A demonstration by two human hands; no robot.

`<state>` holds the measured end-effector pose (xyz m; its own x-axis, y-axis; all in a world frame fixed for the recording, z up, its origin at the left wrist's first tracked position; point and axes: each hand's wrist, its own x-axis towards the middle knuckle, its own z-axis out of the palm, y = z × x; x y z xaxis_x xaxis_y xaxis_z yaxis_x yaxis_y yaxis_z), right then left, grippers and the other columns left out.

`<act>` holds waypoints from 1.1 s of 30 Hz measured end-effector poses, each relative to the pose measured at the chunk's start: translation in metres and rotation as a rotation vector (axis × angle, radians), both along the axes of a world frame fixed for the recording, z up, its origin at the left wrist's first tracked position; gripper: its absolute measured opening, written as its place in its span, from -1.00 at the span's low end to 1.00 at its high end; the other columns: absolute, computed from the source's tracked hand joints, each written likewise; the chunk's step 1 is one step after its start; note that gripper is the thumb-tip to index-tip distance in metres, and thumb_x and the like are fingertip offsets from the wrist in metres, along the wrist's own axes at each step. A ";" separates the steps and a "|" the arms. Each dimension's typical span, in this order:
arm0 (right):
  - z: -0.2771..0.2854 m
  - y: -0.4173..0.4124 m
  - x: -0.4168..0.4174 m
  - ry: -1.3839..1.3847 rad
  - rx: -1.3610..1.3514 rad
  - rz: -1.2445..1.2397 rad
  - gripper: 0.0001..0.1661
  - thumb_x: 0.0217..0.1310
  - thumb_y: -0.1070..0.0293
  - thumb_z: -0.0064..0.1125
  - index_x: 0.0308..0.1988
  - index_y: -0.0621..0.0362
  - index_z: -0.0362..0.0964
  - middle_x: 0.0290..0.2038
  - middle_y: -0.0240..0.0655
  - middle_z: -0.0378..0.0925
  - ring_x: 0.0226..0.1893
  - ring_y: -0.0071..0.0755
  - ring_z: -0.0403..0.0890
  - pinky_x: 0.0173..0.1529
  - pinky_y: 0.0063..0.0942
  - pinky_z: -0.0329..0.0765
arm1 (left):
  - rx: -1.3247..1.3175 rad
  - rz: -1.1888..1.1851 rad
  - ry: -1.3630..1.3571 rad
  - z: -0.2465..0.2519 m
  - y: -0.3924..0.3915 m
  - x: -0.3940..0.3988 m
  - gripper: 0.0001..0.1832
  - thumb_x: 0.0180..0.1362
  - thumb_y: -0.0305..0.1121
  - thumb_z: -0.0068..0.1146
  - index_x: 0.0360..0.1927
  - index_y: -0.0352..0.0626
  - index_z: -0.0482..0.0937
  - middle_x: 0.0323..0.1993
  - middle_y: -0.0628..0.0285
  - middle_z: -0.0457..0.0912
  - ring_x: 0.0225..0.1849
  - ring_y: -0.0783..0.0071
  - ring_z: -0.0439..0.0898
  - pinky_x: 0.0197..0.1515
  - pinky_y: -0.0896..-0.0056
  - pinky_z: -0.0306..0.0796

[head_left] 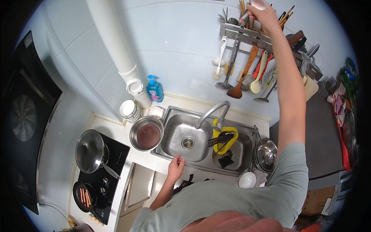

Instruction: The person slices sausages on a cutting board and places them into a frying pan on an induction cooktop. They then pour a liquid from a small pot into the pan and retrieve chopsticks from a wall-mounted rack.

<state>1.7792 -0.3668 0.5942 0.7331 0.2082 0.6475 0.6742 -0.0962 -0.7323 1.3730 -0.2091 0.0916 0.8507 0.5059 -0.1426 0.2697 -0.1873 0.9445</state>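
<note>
My right hand (pixel 262 17) is raised to the steel utensil rack (pixel 249 36) on the tiled wall. Its fingers grip a utensil (pixel 258 4) with a pale rounded end, too blurred and cut off to name exactly. Chopsticks and spoons stand in the rack, and a wooden spatula (pixel 246 72), a skimmer (pixel 229 66) and brushes hang beneath. Low down, my left hand (pixel 176 167) hovers by the front rim of the double-bowl steel sink (pixel 179 121). Its fingers are curled, and whether anything small is between them is unclear.
A steel bowl of reddish liquid (pixel 148 135) sits left of the sink. The cooktop (pixel 116 150) bears a lidded wok (pixel 90 150) and a small pan (pixel 78 198) with sausages. A yellow strainer basket (pixel 216 127) lies under the faucet (pixel 213 111); stacked bowls (pixel 266 155) stand at right.
</note>
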 end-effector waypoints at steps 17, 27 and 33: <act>-0.021 -0.008 0.094 -0.101 -0.031 0.029 -0.70 0.10 0.30 0.31 -0.22 0.22 0.43 -0.47 -0.41 0.54 -0.52 -0.65 0.53 -0.43 -0.67 0.50 | -0.019 0.088 0.060 -0.012 0.003 -0.018 -0.55 0.19 -0.22 0.12 0.04 -0.34 0.44 -0.32 0.11 0.62 -0.36 0.39 0.60 -0.26 0.41 0.47; -0.044 0.024 0.075 -0.144 -0.286 -0.141 -0.60 0.06 0.26 0.28 -0.12 0.19 0.39 -0.43 -0.34 0.58 -0.52 -0.62 0.58 -0.44 -0.63 0.52 | 0.021 -0.010 0.078 -0.018 0.009 -0.002 -0.56 0.18 -0.21 0.13 0.02 -0.33 0.46 -0.28 0.06 0.63 -0.28 0.33 0.62 -0.19 0.38 0.47; -0.043 0.021 0.103 -0.889 -0.279 -0.502 -0.23 -0.07 0.10 0.34 0.14 0.10 0.26 -0.35 -0.27 0.63 -0.39 -0.26 0.67 -0.18 -0.38 0.57 | 0.007 0.013 0.090 -0.008 0.006 -0.006 -0.54 0.18 -0.17 0.12 0.02 -0.34 0.46 -0.27 0.03 0.63 -0.26 0.26 0.62 -0.16 0.33 0.48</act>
